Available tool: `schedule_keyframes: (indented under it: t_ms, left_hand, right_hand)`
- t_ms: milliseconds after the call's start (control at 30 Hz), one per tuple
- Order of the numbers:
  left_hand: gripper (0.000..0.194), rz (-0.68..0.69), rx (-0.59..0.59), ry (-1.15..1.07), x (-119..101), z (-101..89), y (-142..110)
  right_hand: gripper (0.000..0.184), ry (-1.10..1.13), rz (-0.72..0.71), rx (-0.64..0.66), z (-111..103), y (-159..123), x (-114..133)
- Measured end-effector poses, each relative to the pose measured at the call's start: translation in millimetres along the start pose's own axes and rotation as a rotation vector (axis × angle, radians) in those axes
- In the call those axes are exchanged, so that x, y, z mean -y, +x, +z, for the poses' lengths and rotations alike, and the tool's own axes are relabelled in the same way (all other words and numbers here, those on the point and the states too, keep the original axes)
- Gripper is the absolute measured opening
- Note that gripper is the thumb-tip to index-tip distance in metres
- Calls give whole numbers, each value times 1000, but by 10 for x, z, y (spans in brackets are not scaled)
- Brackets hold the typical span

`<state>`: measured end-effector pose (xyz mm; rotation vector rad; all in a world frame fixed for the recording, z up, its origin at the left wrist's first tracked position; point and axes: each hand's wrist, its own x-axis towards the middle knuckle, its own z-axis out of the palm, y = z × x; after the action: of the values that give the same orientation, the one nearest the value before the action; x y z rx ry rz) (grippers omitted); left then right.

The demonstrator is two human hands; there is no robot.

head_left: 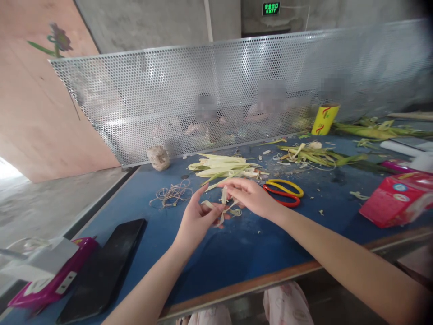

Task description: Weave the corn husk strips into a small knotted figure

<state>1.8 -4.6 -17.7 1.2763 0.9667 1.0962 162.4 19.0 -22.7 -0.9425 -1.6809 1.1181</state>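
Over the middle of the blue table, my left hand (199, 215) pinches a small looped piece of pale corn husk strip (222, 217) between thumb and fingers. My right hand (246, 195) comes in from the right, its thumb and forefinger closed on another part of the same strip. Just beyond both hands lies a pile of pale green corn husks (219, 166). Scissors (286, 193) with one yellow and one red handle rest right of my right hand, their blades partly hidden. A loose tangle of thin twine (172, 195) sits left of my left hand.
A black phone (103, 271) and a purple power strip (64, 280) lie at the left. Behind stand a stone-like lump (158, 158), more husks (311, 155), a yellow roll (325, 119) and a perforated metal screen (135, 99), people behind it. A red packet (395, 201) is at the right.
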Motion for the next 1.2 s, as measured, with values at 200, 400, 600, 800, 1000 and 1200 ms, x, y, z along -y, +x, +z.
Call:
schedule_keyframes:
  t_ms: [200, 400, 600, 800, 1000, 1200]
  left_hand:
    - [72, -71, -81, -154, -28, -8, 7]
    - [76, -73, -81, -203, 2, -41, 23]
    - [74, -66, -98, -245, -19, -39, 20]
    - [73, -87, -153, -258, -17, -57, 35]
    - [85, -6, -147, -192, 6, -74, 51]
    - [100, 100, -62, -120, -10, -27, 0]
  right_hand:
    - [38, -28, -35, -29, 33, -18, -25]
    - [43, -234, -235, -44, 46, -57, -30]
    - [33, -659, -544, 38, 12, -124, 13]
    - [23, -783, -667, 108, -1, -121, -27]
    - [27, -596, -605, 77, -9, -118, -23]
    - [9, -295, -195, 32, 0, -54, 3]
